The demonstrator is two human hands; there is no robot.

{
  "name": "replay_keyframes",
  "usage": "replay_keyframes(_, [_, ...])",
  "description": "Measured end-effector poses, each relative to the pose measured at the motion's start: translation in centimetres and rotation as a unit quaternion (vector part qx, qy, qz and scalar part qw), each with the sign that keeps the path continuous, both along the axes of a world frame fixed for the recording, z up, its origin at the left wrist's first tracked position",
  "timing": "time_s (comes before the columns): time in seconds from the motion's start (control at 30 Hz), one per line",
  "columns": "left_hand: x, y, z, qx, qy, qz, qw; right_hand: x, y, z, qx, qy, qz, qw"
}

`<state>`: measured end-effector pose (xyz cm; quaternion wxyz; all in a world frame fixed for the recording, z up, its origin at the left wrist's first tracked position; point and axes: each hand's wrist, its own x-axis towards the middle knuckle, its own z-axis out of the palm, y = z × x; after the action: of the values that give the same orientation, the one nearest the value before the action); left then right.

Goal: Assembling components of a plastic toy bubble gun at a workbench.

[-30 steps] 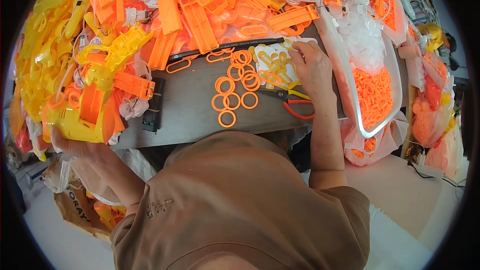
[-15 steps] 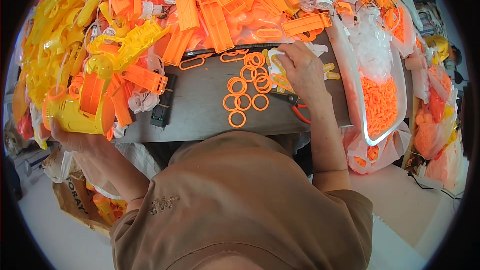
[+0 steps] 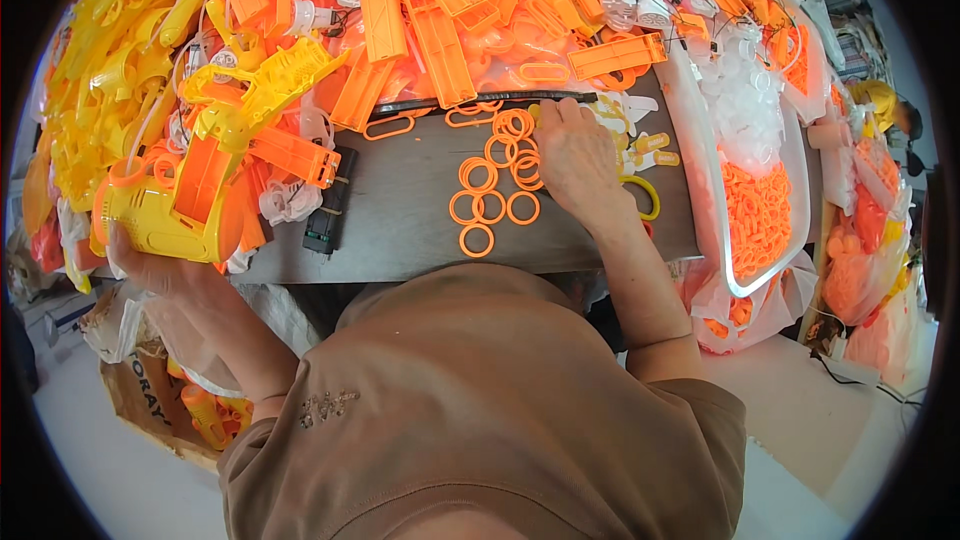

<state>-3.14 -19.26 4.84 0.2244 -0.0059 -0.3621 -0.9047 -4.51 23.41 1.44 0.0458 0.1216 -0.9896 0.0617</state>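
Observation:
My left hand [image 3: 150, 265] grips the underside of a yellow plastic toy housing [image 3: 165, 220] with orange parts, at the left end of the table. Its fingers are partly hidden beneath the housing. My right hand [image 3: 580, 155] is over the table, fingers bent and drawn together at the right edge of a cluster of orange rings [image 3: 490, 205]; what the fingertips hold, if anything, is hidden. Beside that hand lie small yellow-and-clear pieces [image 3: 650, 148]. A yellow loop [image 3: 645, 198] shows by the wrist, with a bit of red below it.
Orange plastic trays [image 3: 437, 50] and white parts are heaped at the back. Yellow housings [image 3: 110, 90] pile up at the left. A white bin [image 3: 745, 285] of small orange pieces stands at the right. A dark strip [image 3: 328, 205] lies left on the table [image 3: 400, 210].
My right hand has moved slightly left and nearer, from the yellow pieces toward the rings. The yellow loop has come into sight. My left hand still holds the housing, tilted slightly differently.

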Motion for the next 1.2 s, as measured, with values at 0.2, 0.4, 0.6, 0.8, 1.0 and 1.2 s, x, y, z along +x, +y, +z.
replay_keyframes(0.2, [-0.3,2.4,0.0,-0.013,-0.015,0.036,0.999,-0.3,-0.3,0.1,-0.055,0.026,-0.024,0.998])
replay_keyframes(0.4, [0.3,3.8,0.4,0.008,-0.037,0.011,0.999,-2.4,-0.9,-0.7,-0.066,0.078,0.001,0.995])
replay_keyframes(0.6, [0.0,4.7,-0.1,0.000,-0.031,-0.007,0.999,-3.9,-0.8,-0.7,-0.024,0.070,0.030,0.997])
replay_keyframes(0.8, [0.2,5.5,0.1,0.001,-0.057,0.008,0.998,-5.2,-0.3,-1.1,-0.044,0.004,0.100,0.994])
replay_keyframes(1.0, [0.1,5.9,0.2,0.005,-0.055,0.001,0.998,-6.3,0.7,-0.4,-0.029,-0.054,0.167,0.984])
replay_keyframes(1.2, [0.0,6.8,-0.2,-0.009,-0.065,-0.003,0.998,-5.9,0.9,2.0,-0.138,-0.104,0.171,0.970])
